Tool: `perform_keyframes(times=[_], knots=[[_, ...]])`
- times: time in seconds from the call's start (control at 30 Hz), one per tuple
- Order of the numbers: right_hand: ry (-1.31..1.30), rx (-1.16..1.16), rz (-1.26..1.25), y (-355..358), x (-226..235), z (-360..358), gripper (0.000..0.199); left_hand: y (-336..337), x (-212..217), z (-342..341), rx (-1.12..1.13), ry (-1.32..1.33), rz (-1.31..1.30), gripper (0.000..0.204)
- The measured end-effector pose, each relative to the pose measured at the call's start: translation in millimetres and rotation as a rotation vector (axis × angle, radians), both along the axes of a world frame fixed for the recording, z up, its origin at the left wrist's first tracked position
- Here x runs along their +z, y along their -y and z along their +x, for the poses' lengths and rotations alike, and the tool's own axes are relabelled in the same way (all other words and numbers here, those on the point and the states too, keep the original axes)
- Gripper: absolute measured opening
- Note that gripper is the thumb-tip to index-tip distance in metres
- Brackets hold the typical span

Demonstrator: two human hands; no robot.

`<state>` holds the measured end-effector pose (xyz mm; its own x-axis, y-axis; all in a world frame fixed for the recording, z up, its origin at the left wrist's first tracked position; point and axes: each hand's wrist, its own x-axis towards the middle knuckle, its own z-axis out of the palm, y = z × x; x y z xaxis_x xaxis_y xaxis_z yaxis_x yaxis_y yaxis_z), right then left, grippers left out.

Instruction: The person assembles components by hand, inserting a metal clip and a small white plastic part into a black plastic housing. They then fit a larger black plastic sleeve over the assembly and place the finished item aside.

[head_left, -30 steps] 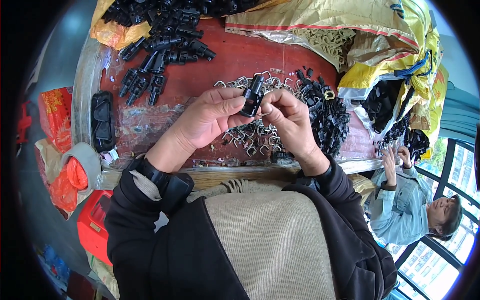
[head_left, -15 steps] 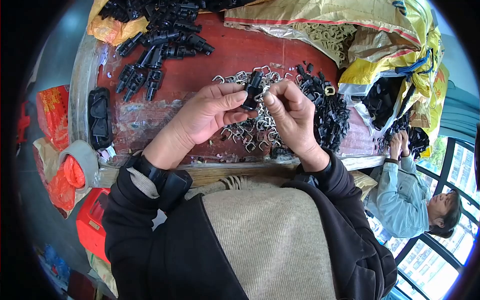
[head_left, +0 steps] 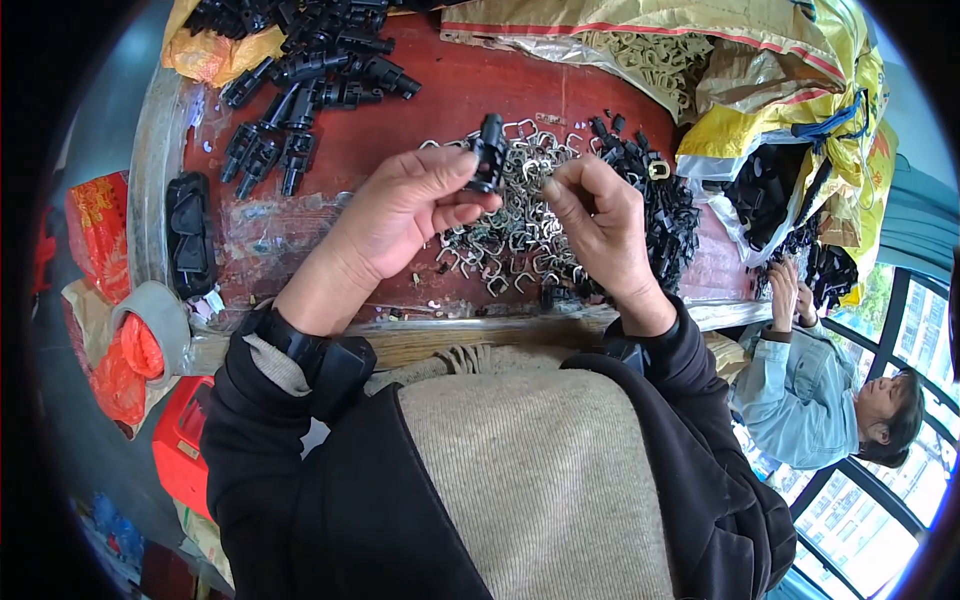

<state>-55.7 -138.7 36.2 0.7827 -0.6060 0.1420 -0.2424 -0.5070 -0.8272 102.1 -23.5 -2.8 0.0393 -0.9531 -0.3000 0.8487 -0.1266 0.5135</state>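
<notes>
My left hand [head_left: 405,205] is closed on a black plastic fitting [head_left: 490,150], held tilted nearly upright above the table between thumb and fingers. To its right, my right hand [head_left: 608,225] is pinched, thumb against forefinger, a short distance from the fitting. What sits in that pinch, if anything, is too small to make out. Below and between both hands lies a pile of bent silvery metal loops [head_left: 520,235]. Small black plastic pieces [head_left: 672,215] are heaped just right of my right hand.
Black assembled fittings [head_left: 300,100] pile up at the far left of the red table [head_left: 480,65]. A black case [head_left: 190,235] and a tape roll [head_left: 150,330] are at the left edge. A yellow sack [head_left: 745,130] of pale loops stands far right; a co-worker [head_left: 810,390] works beyond.
My right hand has drawn away from the black fitting, to the right. My left hand has shifted slightly left, and the fitting has risen and turned a little.
</notes>
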Motion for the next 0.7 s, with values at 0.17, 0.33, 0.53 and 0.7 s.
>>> perform_keyframes(times=[0.17,0.33,0.53,0.7], knots=[[-0.18,0.183,-0.154,4.7,-2.3,-12.9,0.007,0.8,0.4,1.2,0.041,0.051,-0.005,0.026],[-0.102,0.168,-0.29,2.8,-6.1,-6.8,0.009,1.0,1.0,2.5,0.053,0.036,-0.016,0.024],[-0.122,0.397,-0.454,-11.1,-14.8,-0.1,0.013,1.8,5.0,3.4,0.08,0.015,-0.025,0.019],[-0.282,0.359,-0.529,-15.0,-26.2,2.0,0.016,-0.4,4.6,2.8,0.069,0.011,-0.03,0.019]])
